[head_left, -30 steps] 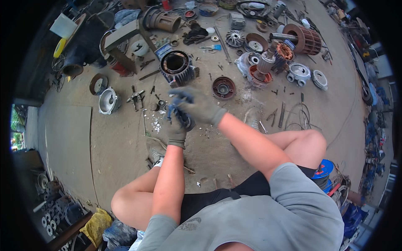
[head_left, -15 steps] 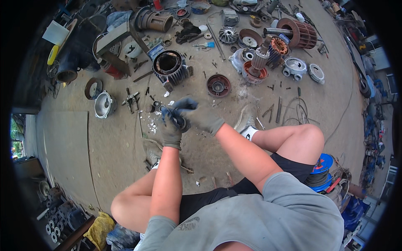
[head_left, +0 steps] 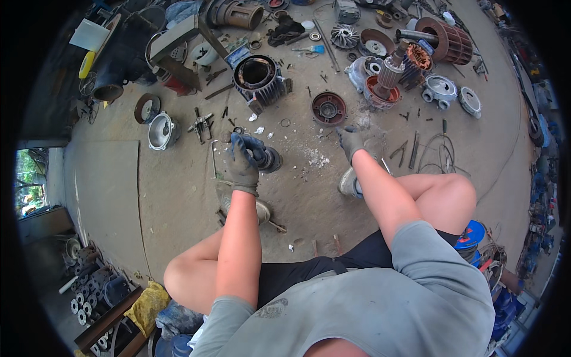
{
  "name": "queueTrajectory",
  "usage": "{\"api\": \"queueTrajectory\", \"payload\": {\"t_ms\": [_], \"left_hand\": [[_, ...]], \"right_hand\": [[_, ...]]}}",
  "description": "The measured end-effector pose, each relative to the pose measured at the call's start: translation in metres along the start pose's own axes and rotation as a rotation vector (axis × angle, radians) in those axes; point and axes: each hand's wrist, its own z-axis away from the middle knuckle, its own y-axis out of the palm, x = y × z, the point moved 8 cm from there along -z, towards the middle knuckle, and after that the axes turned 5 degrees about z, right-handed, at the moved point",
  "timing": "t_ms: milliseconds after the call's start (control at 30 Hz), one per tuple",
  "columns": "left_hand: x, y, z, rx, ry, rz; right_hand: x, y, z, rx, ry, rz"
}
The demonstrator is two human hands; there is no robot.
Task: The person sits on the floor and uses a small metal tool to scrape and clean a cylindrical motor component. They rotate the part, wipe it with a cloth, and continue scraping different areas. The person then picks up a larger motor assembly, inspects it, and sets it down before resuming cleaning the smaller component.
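So you're sitting on the concrete floor (head_left: 178, 196) with motor bits all around. Your left hand (head_left: 242, 159), in a dark grey work glove, is wrapped around a small dark round metal part (head_left: 269, 159), looks like a bearing or bushing on a stub, held just above the floor in front of your left knee. Fingers curled snug on it, the part sticking out to the right of your palm, so its axis runs roughly sideways, pointing toward your other hand.

Your right hand (head_left: 350, 140), same kind of glove, is well apart from that part, off to the right and a bit further out, reaching down near the floor. Fingers look loosely bent with nothing in them that I can make out, but it's small in the frame, so I honestly can't tell for sure.

Nearest things to the right hand: the dark red round end cover (head_left: 328, 109) lying flat just beyond it, and some white crumbs (head_left: 318, 159) between your two hands. Beyond the left hand sits the black finned motor housing (head_left: 259, 78), open end up, and a silver bell-shaped end cap (head_left: 160, 131) lies to the far left.

So the left hand has the part; the right is the free one.
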Motion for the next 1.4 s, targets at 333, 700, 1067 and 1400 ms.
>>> {"api": "queueTrajectory", "payload": {"t_ms": [333, 700, 1067, 1400], "left_hand": [[-0.008, 0.004, -0.005, 0.033, 0.009, -0.177], [0.029, -0.007, -0.016, 0.039, -0.149, 0.053], [0.026, 0.015, 0.006, -0.189, 0.152, -0.025], [0.258, 0.077, 0.187, -0.684, -1.320, 0.949]], "right_hand": [[0.046, 0.157, 0.176, 0.264, -0.937, 0.736], [0.075, 0.185, 0.192, 0.227, -0.845, 0.811], [0.127, 0.149, 0.202, 0.395, -0.850, 0.365], [0.071, 0.059, 0.151, 0.217, -0.477, -0.101]]}}
